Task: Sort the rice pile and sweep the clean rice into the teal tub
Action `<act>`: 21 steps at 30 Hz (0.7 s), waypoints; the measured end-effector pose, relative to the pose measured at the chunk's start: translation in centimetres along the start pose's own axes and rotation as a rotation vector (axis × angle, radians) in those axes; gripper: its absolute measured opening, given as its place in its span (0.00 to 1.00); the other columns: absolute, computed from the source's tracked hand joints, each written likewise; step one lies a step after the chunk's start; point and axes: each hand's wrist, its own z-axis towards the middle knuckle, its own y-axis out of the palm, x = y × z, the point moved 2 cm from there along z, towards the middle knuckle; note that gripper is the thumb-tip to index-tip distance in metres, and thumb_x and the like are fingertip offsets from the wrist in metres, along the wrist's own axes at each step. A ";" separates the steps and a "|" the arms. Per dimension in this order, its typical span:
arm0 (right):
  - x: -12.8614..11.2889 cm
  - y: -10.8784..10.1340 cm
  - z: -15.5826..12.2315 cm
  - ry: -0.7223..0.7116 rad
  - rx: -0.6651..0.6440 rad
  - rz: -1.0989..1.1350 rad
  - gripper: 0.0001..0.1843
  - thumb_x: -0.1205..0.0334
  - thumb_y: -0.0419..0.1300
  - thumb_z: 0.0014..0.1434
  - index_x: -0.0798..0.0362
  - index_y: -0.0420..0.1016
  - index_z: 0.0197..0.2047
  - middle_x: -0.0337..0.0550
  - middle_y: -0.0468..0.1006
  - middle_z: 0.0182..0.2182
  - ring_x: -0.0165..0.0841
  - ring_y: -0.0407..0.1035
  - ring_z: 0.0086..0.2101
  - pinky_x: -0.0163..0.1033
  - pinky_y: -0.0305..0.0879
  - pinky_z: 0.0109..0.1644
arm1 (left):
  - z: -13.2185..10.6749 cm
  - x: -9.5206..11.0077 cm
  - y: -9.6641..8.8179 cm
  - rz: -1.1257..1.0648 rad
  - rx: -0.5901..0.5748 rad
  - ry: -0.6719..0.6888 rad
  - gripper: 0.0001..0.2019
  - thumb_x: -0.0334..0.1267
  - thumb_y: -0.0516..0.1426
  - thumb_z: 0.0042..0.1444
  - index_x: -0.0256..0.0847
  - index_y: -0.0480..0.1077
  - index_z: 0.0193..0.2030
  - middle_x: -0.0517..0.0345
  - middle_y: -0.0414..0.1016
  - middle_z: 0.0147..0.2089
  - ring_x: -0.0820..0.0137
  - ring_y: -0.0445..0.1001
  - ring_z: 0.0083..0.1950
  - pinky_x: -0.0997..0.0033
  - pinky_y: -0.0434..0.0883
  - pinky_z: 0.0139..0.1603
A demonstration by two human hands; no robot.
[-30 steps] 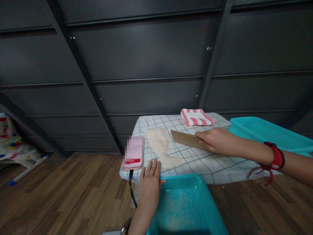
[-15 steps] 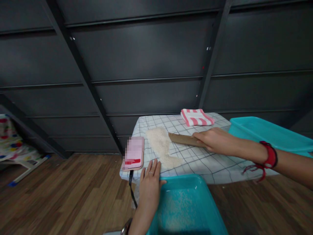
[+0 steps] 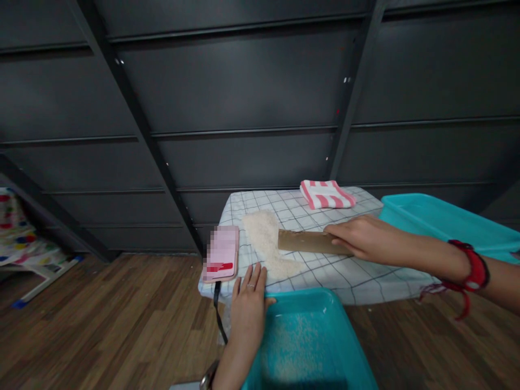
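My right hand (image 3: 357, 235) is closed around one end of a brown cardboard strip (image 3: 303, 241). The strip's far end touches the right side of a heap of rice (image 3: 262, 233) on the checked tablecloth (image 3: 292, 203). Flat on the cloth's front edge lies my left hand (image 3: 249, 298), fingers stretched out, just below the rice. Its thumb rests at the rim of a turquoise tray (image 3: 325, 298), which has grains scattered over its bottom. The tray's near end is out of the picture.
A pink phone (image 3: 223, 252) with a black strap lies at the table's left edge. Toward the back is a folded pink-and-white striped towel (image 3: 327, 195). Another turquoise tub (image 3: 430, 216) stands at the right. Dark metal panels (image 3: 244, 81) rise behind the table.
My right hand has drawn the cardboard strip toward me and slightly right, turning it so its broad face shows. My left hand stays in place.
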 end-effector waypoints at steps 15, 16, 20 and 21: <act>-3.7 -1.7 -3.3 -0.064 -0.134 0.277 0.17 0.83 0.49 0.46 0.53 0.69 0.29 0.36 0.71 0.20 0.28 0.66 0.21 0.33 0.51 0.24 | -0.1 -0.2 0.3 0.022 0.069 0.034 0.24 0.29 0.52 0.57 0.41 0.60 0.61 0.50 0.62 0.64 0.60 0.60 0.64 0.55 0.65 0.59; -3.9 -1.6 -3.6 -0.082 -0.100 0.281 0.17 0.83 0.49 0.46 0.53 0.70 0.30 0.37 0.72 0.21 0.29 0.66 0.22 0.34 0.53 0.25 | -0.2 -0.2 0.3 0.024 0.072 0.038 0.25 0.28 0.52 0.57 0.41 0.60 0.62 0.50 0.61 0.64 0.60 0.60 0.64 0.55 0.64 0.59; -4.8 -1.7 -4.8 -0.119 0.101 0.170 0.18 0.79 0.48 0.49 0.51 0.73 0.33 0.39 0.74 0.22 0.31 0.67 0.22 0.37 0.56 0.25 | -0.2 -0.2 0.3 0.004 0.046 0.035 0.25 0.27 0.52 0.57 0.40 0.59 0.62 0.50 0.59 0.65 0.61 0.59 0.65 0.55 0.63 0.60; -4.8 -1.8 -4.9 -0.089 0.131 0.172 0.17 0.78 0.48 0.50 0.50 0.73 0.32 0.39 0.74 0.22 0.31 0.67 0.21 0.36 0.57 0.26 | -0.2 -0.2 0.3 0.001 0.044 0.034 0.25 0.28 0.52 0.57 0.40 0.59 0.62 0.50 0.59 0.65 0.61 0.59 0.65 0.55 0.63 0.61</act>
